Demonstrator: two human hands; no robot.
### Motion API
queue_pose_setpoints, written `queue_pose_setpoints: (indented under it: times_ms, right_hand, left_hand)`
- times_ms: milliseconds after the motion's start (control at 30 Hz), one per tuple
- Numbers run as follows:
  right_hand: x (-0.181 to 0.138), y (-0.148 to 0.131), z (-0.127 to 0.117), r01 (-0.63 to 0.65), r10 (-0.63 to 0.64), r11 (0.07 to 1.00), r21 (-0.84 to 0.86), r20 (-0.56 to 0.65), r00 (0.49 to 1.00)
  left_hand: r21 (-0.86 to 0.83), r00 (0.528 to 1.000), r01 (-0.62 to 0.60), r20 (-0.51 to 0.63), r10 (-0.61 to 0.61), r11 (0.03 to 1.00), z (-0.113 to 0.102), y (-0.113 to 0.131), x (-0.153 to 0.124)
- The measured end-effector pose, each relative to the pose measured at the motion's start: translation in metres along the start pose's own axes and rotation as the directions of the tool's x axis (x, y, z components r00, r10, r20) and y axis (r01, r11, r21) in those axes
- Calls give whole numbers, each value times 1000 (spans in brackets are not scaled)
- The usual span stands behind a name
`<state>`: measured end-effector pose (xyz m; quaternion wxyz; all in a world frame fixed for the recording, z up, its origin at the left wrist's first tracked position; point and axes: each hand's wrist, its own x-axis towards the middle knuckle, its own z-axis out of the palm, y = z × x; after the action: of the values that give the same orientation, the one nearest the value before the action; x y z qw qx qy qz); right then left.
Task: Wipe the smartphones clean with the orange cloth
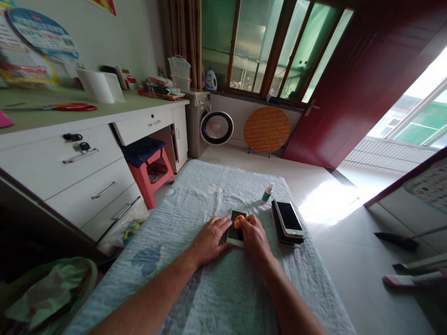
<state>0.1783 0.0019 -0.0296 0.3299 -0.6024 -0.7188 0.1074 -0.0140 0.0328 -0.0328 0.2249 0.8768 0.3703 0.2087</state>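
Observation:
A white smartphone (235, 236) with a dark screen lies face up on a quilted, pale blue-grey cover. My left hand (211, 237) holds it steady at its left edge, fingers near the upper side and thumb by the lower corner. Pinched in my right hand (255, 235) is a small orange cloth (239, 221), pressed onto the screen; part of it is hidden by the fingers. Beyond my right hand stands a small white-capped bottle (267, 194) with a blue-green label. To the right, another white phone (288, 217) rests on a stack of dark, flat devices (278, 228).
A red stool (150, 179) with a dark cushion stands beside the white desk (87, 163). Behind is a washing machine (199, 121) with its door open. A round wooden tabletop (267, 130) leans under the window. A bin (91, 270) sits at lower left.

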Motion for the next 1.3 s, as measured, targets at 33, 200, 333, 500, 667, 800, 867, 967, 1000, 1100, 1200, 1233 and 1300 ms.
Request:
queue_pose_setpoints:
  times_ms: [33,200,333,500,667,800,867,967,1000,1100,1200,1233,1300]
  right_hand:
    - [-1,1,0,3,-3,1000,-3,12,1000]
    - [-7,-6,-5,64,-61,997,-32,81,995]
    - [-11,-18,-4,135,-131,990,-27,140,982]
    - [-11,-30,5,164,-150,984,-66,186,971]
    - [-11,-36,-7,165,-150,986,-40,240,959]
    - [-12,-32,-28,117,-108,993,-15,293,950]
    - [-12,-27,-39,80,-74,997,-7,321,944]
    - [-11,-22,-51,37,-35,999,1,374,927]
    - [-11,-21,-52,28,-26,1000,1,380,924]
    - [-10,-23,-51,21,-20,1000,2,373,928]
    - [-11,-28,-41,39,-37,999,3,342,939]
    - [-11,-29,-36,50,-46,999,-2,327,944]
    - [-11,-32,-26,77,-68,997,-17,294,953]
  left_hand:
    - [0,1000,-5,2,5,1000,0,0,0]
    - [-4,1000,-19,-13,19,1000,0,0,0]
    - [4,1000,-19,-3,19,1000,-1,2,2]
    - [-2,1000,-13,4,13,1000,-4,4,4]
    - [6,1000,-19,15,19,1000,-5,2,5]
    - [15,999,-9,36,8,1000,-6,1,5]
    - [20,999,9,47,-10,1000,-7,1,6]
    - [19,998,17,61,-18,1000,-7,1,5]
    - [15,998,17,61,-17,1000,-7,1,5]
    - [6,998,11,56,-11,1000,-7,0,6]
    - [9,999,-6,50,6,1000,-6,-1,6]
    - [9,999,-12,47,12,1000,-6,-1,7]
    - [9,999,-21,41,21,1000,-6,-1,8]
